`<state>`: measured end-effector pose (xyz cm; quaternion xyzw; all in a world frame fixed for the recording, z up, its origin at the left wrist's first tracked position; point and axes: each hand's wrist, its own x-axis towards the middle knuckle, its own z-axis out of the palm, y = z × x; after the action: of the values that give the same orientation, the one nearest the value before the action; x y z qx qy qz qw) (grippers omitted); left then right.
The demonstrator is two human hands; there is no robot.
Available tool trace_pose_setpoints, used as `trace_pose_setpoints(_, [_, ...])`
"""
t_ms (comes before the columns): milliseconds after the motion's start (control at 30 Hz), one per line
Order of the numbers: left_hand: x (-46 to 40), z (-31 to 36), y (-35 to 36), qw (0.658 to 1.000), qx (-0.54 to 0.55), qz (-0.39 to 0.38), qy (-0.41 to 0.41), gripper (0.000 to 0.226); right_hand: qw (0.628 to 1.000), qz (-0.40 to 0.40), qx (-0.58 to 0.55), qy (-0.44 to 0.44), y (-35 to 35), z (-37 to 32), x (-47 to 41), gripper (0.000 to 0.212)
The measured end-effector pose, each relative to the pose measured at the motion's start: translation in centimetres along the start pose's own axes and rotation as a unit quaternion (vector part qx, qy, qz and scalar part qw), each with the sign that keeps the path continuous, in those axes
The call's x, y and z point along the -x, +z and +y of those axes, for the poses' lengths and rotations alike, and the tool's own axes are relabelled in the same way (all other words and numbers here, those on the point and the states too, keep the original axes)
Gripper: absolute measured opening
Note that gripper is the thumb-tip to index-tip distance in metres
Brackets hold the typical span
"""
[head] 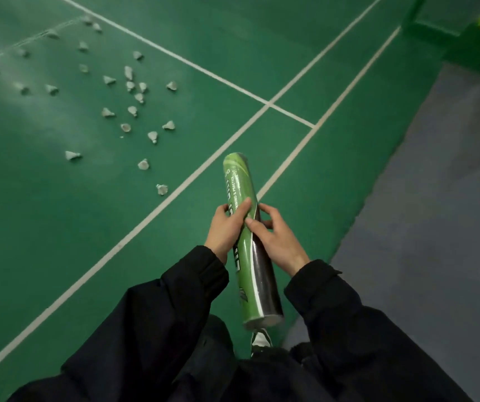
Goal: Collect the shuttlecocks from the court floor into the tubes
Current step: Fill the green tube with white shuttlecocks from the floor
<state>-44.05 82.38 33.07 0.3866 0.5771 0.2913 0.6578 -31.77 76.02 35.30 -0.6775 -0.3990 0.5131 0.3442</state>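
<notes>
Green tube [244, 227] sits gripped mid-frame by your left hand [225, 227] and right hand [276, 237], likely readied for filling, while shuttlecocks [130, 95] lie scattered upper left on the court floor [59, 213].

A: Tube [243, 227] is showing a glossy printed wrap, green with a dark panel, light glinting along it; it looks like film over card.

B: Court floor [59, 227] is reading as smooth green matting, faint sheen at 10 o'clock. Painted lines [175, 192] are looking flat white.

A: Shuttlecocks [134, 91] at 11 o'clock are appearing matt, pale, feathery. Sleeves [157, 309] are looking like dark matt cloth.

B: Grey surround [436, 227] at 3 o'clock is looking smooth, slightly reflective.
</notes>
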Motion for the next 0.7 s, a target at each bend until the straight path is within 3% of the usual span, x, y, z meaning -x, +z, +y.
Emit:
trace_pose_setpoints(67, [-1.6,1.2,-3.9,0.999,0.027,0.045,-0.01,0.084,0.998,-0.056,0.021,-0.003,3.0,-2.4,-3.2,0.076])
trace_pose_setpoints(167, [-4.7,2.2,-10.2,0.992,0.074,0.105,-0.011,0.077,0.989,-0.14,0.045,-0.01,8.4,-5.7,-8.6,0.057])
trace_pose_setpoints(300, [-10.7,3.3,-19.6,0.979,0.113,0.171,-0.023,0.086,0.973,-0.221,0.061,-0.009,16.6,-9.6,-16.6,0.046])
trace_pose_setpoints(433, [-16.8,5.9,-28.5,0.965,0.138,0.215,-0.058,0.087,0.963,-0.251,0.093,0.016,24.8,-13.6,-24.2,0.044])
trace_pose_setpoints(567, [-21.8,9.3,-35.7,0.952,0.172,0.239,-0.088,0.059,0.952,-0.281,0.114,0.031,30.8,-18.0,-30.0,0.043])
trace_pose_setpoints(700, [-26.7,12.4,-41.9,0.947,0.183,0.244,-0.098,0.061,0.957,-0.264,0.117,0.041,34.4,-21.8,-35.8,0.036])
